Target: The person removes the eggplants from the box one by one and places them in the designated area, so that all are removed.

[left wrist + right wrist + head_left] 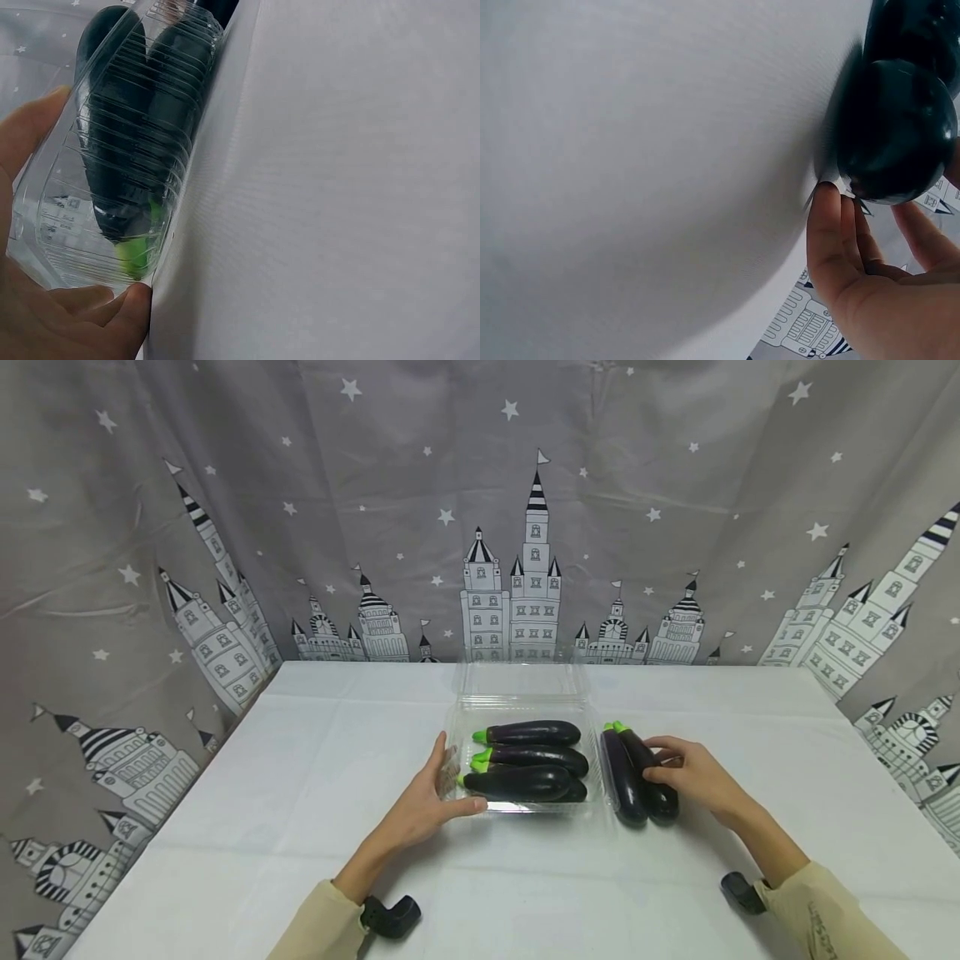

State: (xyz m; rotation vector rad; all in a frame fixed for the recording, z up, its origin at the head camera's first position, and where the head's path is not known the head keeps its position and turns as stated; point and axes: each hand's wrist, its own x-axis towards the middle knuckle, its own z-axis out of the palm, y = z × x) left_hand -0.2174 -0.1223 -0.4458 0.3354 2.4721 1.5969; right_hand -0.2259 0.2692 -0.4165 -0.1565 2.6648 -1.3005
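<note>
A clear plastic clamshell box [522, 808] stands on the table with its lid [521, 680] folded back. Several dark eggplants [517, 783] with green stems lie sideways in it. My left hand [420, 810] holds the box at its near left corner, thumb along the front wall; the left wrist view shows the fingers against the ribbed side [135, 135]. Two more eggplants lie side by side to the right of the box, stems pointing away. My right hand [693, 774] grips the outer eggplant [660, 797], while the inner eggplant [624, 781] lies between it and the box.
A white cloth [300, 793] covers the table. Behind and at both sides hangs a grey curtain [630, 502] printed with castles and stars. Dark wrist-worn devices [392, 917] show below both hands, near the beige sleeves.
</note>
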